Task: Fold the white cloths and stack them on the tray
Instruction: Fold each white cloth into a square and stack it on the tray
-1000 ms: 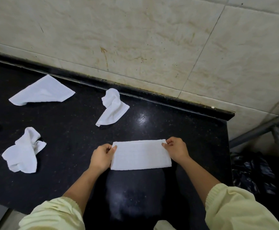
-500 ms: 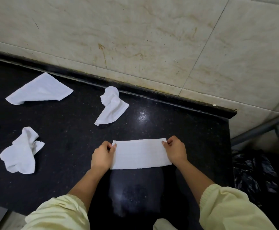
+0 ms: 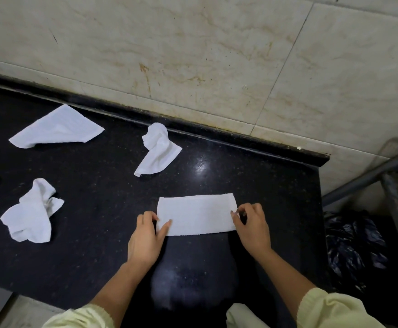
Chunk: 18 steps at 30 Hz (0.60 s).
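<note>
As the folded cloth (image 3: 196,215) lies on the counter (image 3: 98,233), left hand (image 3: 145,237) pinches its left end; right hand (image 3: 252,229) pinches its right edge; black bag (image 3: 354,245) alongside, contents hidden.

Left hand (image 3: 145,240): slid from far-left corner of cloth (image 3: 196,215) to near-left corner | Right hand (image 3: 252,229): fingers (image 3: 235,218) moved down right edge

Two bare forearms (image 3: 119,282) reach forward from pale yellow sleeves (image 3: 335,311), angled slightly towards each other. The left hand (image 3: 145,237) pinches the left end of a folded white cloth (image 3: 196,215), thumb laid on top and fingers curled at its edge. The right hand (image 3: 252,228) pinches the right end between thumb and curled fingertips.
</note>
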{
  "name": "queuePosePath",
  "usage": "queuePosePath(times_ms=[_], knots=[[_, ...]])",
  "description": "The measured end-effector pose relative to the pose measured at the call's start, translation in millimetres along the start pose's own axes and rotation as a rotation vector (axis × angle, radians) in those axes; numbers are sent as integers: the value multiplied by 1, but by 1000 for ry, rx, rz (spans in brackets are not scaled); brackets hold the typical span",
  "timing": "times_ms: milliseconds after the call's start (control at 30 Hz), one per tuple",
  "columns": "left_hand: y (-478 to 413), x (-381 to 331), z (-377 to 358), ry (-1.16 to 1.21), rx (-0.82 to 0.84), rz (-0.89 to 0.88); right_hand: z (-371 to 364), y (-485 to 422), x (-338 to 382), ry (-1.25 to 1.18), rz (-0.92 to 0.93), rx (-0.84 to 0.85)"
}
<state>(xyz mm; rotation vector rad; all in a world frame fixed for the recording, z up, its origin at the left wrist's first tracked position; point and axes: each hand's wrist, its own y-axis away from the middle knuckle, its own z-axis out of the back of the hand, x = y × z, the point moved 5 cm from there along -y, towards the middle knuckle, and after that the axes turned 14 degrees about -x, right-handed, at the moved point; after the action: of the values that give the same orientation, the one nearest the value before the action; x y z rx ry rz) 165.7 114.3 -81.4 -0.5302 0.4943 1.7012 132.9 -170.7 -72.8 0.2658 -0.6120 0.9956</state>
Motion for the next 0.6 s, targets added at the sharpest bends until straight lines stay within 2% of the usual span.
queuePosePath(times_ms=[433,600], knots=[[-7,13,-5,91,137,111,-6,13,-5,10,-224,49],[-8,13,-6,126,149,133,-12,8,-1,-79,-461,91]])
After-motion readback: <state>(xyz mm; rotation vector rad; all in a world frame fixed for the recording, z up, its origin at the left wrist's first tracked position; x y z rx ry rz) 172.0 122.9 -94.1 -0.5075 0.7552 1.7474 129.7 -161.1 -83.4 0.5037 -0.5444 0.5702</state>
